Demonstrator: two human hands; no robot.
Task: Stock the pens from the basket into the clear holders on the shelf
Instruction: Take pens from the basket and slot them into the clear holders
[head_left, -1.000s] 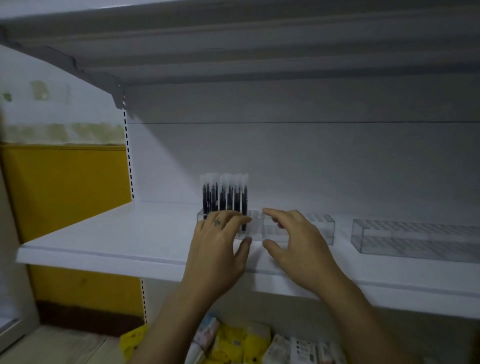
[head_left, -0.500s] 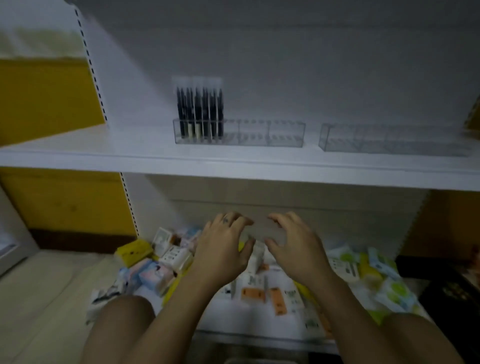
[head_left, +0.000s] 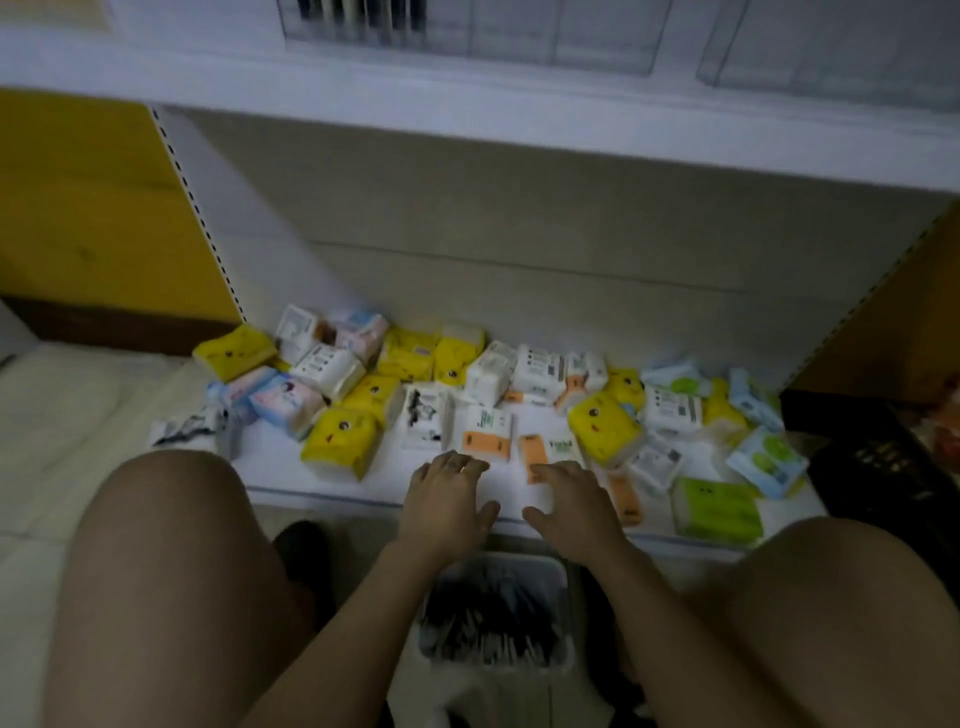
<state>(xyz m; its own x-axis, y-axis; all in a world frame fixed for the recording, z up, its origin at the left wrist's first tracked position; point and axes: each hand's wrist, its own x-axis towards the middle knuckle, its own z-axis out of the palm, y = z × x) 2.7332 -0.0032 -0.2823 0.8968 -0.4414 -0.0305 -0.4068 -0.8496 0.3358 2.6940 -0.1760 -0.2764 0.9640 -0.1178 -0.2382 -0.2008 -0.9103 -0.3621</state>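
The left hand (head_left: 447, 499) and right hand (head_left: 569, 506) hover empty, fingers spread, mid-frame — likely poised to scoop pens (head_left: 488, 618) from the basket (head_left: 519, 558) at bottom centre — with the holders (head_left: 519, 31) at the top edge.

Left of the left hand (head_left: 447, 504), yellow packs (head_left: 340, 439) printed with small dark faces are seen, orange-and-white packs (head_left: 485, 436) just beyond it, and a lime-green pack (head_left: 717, 512) right of the right hand (head_left: 569, 509).

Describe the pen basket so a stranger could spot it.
Find the low white shelf strewn with tissue packs. Just in front, between the person's knees, sits the basket. Unlike the black crate at right, it is white and full of dark pens.
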